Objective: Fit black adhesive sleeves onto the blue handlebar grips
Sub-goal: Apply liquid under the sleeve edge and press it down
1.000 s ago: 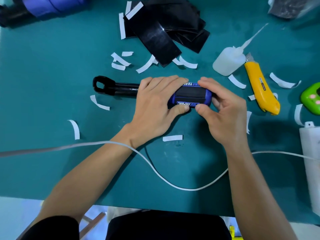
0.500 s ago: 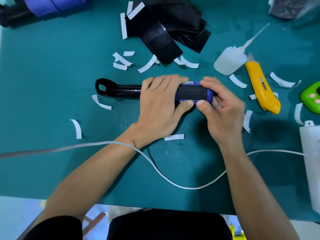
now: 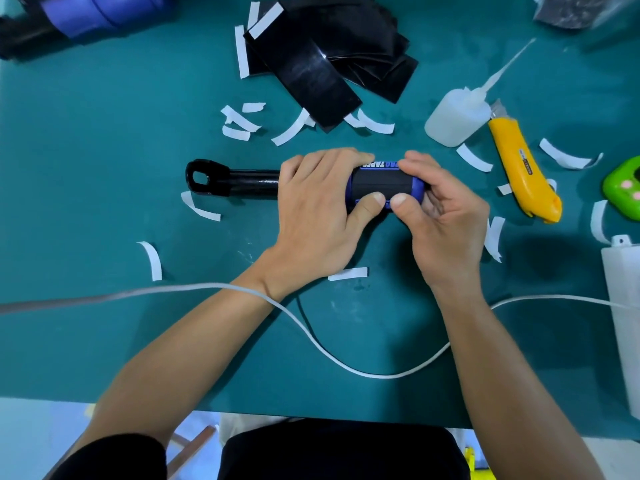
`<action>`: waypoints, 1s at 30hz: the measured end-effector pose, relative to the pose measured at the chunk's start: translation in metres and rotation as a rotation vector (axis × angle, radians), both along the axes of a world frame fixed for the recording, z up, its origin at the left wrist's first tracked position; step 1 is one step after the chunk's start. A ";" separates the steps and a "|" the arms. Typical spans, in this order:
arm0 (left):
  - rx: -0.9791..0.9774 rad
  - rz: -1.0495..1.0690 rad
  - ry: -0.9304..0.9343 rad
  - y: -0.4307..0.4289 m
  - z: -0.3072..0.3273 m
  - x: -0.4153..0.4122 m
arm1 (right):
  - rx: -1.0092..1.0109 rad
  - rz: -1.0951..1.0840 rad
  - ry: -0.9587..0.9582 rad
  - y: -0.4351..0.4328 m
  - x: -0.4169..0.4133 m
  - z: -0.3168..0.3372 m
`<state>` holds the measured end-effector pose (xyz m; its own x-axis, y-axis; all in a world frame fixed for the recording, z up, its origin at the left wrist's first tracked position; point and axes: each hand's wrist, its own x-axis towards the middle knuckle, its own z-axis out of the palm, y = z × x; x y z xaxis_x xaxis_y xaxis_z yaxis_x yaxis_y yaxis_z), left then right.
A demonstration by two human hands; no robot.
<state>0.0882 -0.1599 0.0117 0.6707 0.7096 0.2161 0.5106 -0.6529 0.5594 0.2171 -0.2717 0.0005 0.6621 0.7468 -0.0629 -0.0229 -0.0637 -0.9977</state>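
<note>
One blue grip (image 3: pixel 417 187) lies on the teal counter (image 3: pixel 104 174) near the middle, fitted on a black bar (image 3: pixel 252 183). Its long axis runs 9 to 3 o'clock: the bar's looped end points to 9 o'clock and the grip's blue end to 3. One black sleeve (image 3: pixel 381 181) is wrapped round the grip's middle.

The left hand (image 3: pixel 318 209) is curled over the grip where it meets the bar, its thumb pressing the sleeve's near edge. The right hand (image 3: pixel 446 220) clasps the grip's 3 o'clock end, thumb beside the left thumb.

At 12 o'clock lies one pile of black sleeves (image 3: pixel 329 57); at 11, a second blue grip (image 3: pixel 100 12), partly cut off. At 2 o'clock lie one glue bottle (image 3: pixel 457 119) and one yellow knife (image 3: pixel 523 171), touching. Over a dozen white paper strips (image 3: pixel 150 259) are scattered about, and one white cable (image 3: pixel 346 363) crosses at 6 o'clock.
</note>
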 end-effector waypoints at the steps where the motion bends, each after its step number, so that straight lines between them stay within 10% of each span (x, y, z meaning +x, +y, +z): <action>1: -0.002 0.002 -0.003 0.000 0.000 0.000 | -0.001 -0.014 0.008 0.000 -0.001 0.000; 30: -0.135 0.027 -0.027 -0.008 0.013 -0.002 | -0.035 -0.128 -0.026 0.004 -0.014 0.012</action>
